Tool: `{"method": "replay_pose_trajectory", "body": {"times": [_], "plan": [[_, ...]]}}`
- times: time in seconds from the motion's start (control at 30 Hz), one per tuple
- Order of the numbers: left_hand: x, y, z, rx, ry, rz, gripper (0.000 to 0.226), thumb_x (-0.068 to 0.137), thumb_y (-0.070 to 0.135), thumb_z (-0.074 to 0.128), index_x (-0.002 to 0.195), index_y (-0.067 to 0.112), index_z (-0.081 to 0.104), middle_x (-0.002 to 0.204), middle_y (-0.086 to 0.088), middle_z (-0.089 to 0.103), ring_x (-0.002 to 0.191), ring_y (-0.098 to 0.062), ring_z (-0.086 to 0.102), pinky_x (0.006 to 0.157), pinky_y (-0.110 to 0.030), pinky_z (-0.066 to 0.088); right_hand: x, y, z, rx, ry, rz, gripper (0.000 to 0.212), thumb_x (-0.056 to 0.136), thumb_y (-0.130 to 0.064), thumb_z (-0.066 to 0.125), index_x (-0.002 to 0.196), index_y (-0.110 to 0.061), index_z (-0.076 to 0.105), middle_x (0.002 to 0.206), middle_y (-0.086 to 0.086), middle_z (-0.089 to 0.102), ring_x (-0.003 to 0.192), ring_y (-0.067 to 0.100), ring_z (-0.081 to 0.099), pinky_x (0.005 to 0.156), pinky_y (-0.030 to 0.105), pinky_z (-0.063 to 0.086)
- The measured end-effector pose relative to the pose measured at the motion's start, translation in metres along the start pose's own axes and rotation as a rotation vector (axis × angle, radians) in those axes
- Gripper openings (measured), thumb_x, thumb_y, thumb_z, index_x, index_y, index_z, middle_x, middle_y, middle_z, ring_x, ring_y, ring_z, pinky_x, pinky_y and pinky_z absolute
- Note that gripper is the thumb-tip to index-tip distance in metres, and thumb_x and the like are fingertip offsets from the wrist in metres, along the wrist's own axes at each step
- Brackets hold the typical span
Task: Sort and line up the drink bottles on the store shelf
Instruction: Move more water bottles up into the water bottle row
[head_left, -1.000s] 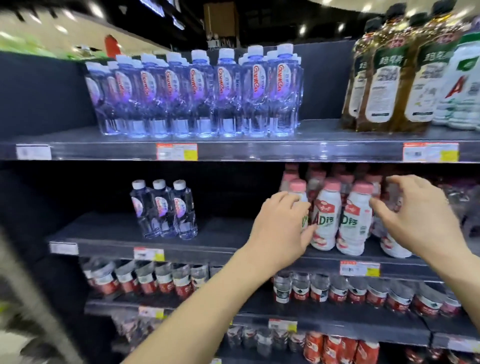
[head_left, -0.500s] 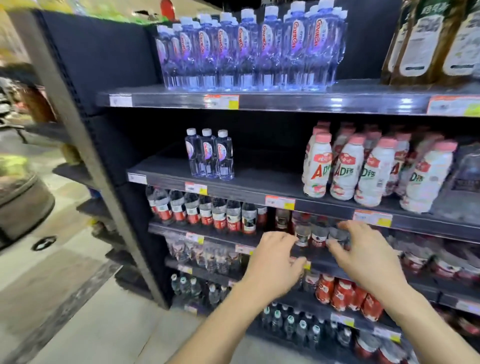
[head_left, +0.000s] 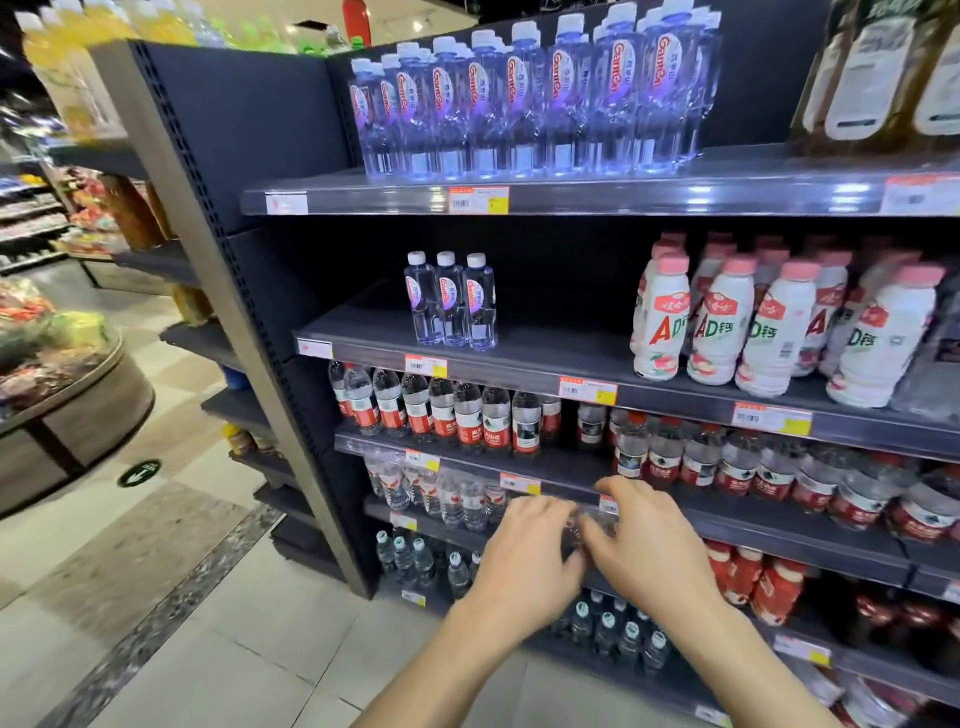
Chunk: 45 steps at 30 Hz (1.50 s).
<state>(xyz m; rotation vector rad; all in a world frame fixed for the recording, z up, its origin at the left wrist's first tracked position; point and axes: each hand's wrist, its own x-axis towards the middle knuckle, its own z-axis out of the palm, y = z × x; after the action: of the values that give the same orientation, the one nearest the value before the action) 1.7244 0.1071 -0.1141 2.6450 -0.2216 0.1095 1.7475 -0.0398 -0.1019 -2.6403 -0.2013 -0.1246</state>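
Three small clear water bottles (head_left: 451, 300) upright, touching, alone at left of second shelf (head_left: 519, 358). White pink-capped milk-drink bottles (head_left: 769, 327) upright, clustered right. Red-labelled water bottles (head_left: 452, 413) in row on shelf below.

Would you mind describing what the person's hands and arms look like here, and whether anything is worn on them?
Both forearms are bare all the way to the bottom edge of the picture: no sleeves show. The left hand and the right hand wear no gloves, and no watch, bracelet or ring is visible on either. The fingertips are motion-blurred, so the nails cannot be made out.
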Motion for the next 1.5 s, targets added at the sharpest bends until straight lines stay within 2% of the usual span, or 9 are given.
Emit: {"method": "replay_pose_trajectory", "body": {"times": [0.33, 0.47, 0.63, 0.83, 0.97, 1.13, 1.3, 1.5], "plan": [[-0.021, -0.074, -0.020, -0.051, -0.007, -0.054, 0.049, 0.092, 0.026, 0.056, 0.141, 0.021, 0.053, 0.143, 0.004, 0.054, 0.136, -0.015, 0.039, 0.113, -0.024, 0.031, 0.006, -0.063, 0.061, 0.022, -0.042, 0.011, 0.045, 0.093, -0.045, 0.060, 0.135, -0.027, 0.058, 0.134, -0.003, 0.064, 0.128, 0.024, 0.056, 0.095, 0.038, 0.050], [-0.018, -0.123, -0.039, -0.044, 0.001, -0.073, 0.051, 0.088, 0.026, 0.055, 0.139, 0.023, 0.054, 0.138, 0.004, 0.057, 0.133, -0.018, 0.042, 0.112, -0.028, 0.035, 0.021, -0.105, 0.090, 0.010, -0.042, 0.004, 0.041, 0.095, -0.043, 0.059, 0.132, -0.025, 0.059, 0.131, -0.001, 0.065, 0.124, 0.025, 0.056, 0.092, 0.037, 0.047], [-0.016, -0.192, -0.068, -0.031, -0.030, -0.056, 0.054, 0.092, 0.025, 0.058, 0.145, 0.021, 0.048, 0.146, 0.002, 0.050, 0.140, -0.017, 0.034, 0.116, -0.027, 0.027, 0.035, -0.158, 0.134, 0.044, -0.051, 0.023, 0.037, 0.091, -0.043, 0.060, 0.124, -0.027, 0.062, 0.122, -0.003, 0.068, 0.119, 0.025, 0.061, 0.089, 0.039, 0.052], [-0.020, -0.267, -0.092, -0.042, -0.051, -0.049, 0.051, 0.095, 0.039, 0.061, 0.143, 0.024, 0.050, 0.144, 0.005, 0.052, 0.138, -0.016, 0.037, 0.114, -0.029, 0.032, 0.046, -0.207, 0.170, -0.002, -0.088, 0.076, 0.041, 0.096, -0.044, 0.059, 0.132, -0.024, 0.058, 0.127, 0.000, 0.066, 0.120, 0.026, 0.059, 0.091, 0.040, 0.052], [-0.013, -0.304, -0.110, -0.064, -0.027, -0.077, 0.047, 0.098, 0.037, 0.058, 0.142, 0.023, 0.052, 0.138, 0.004, 0.059, 0.133, -0.018, 0.044, 0.110, -0.034, 0.038, 0.050, -0.219, 0.188, -0.005, -0.116, 0.139, 0.040, 0.097, -0.045, 0.059, 0.130, -0.023, 0.061, 0.126, 0.001, 0.068, 0.119, 0.028, 0.062, 0.090, 0.041, 0.054], [0.029, -0.331, -0.122, -0.115, -0.016, -0.104, 0.032, 0.099, 0.030, 0.057, 0.130, 0.021, 0.058, 0.106, 0.006, 0.067, 0.106, -0.018, 0.058, 0.089, -0.036, 0.049, 0.067, -0.213, 0.199, -0.014, -0.138, 0.235, 0.033, 0.097, -0.045, 0.059, 0.123, -0.027, 0.065, 0.121, -0.005, 0.073, 0.110, 0.024, 0.067, 0.084, 0.036, 0.055], [0.099, -0.353, -0.131, -0.140, 0.019, -0.100, 0.032, 0.098, 0.030, 0.058, 0.129, 0.021, 0.056, 0.113, 0.006, 0.066, 0.110, -0.020, 0.059, 0.089, -0.040, 0.051, 0.099, -0.200, 0.211, -0.013, -0.146, 0.292, 0.030, 0.095, -0.046, 0.061, 0.120, -0.030, 0.067, 0.121, -0.008, 0.074, 0.112, 0.023, 0.067, 0.089, 0.038, 0.055], [0.183, -0.368, -0.160, -0.129, 0.083, -0.118, 0.037, 0.097, 0.023, 0.060, 0.132, 0.013, 0.054, 0.130, -0.005, 0.063, 0.121, -0.025, 0.058, 0.096, -0.037, 0.045, 0.148, -0.186, 0.231, 0.030, -0.186, 0.351, 0.028, 0.094, -0.045, 0.060, 0.115, -0.030, 0.068, 0.114, -0.007, 0.076, 0.106, 0.025, 0.069, 0.083, 0.038, 0.056]]}}
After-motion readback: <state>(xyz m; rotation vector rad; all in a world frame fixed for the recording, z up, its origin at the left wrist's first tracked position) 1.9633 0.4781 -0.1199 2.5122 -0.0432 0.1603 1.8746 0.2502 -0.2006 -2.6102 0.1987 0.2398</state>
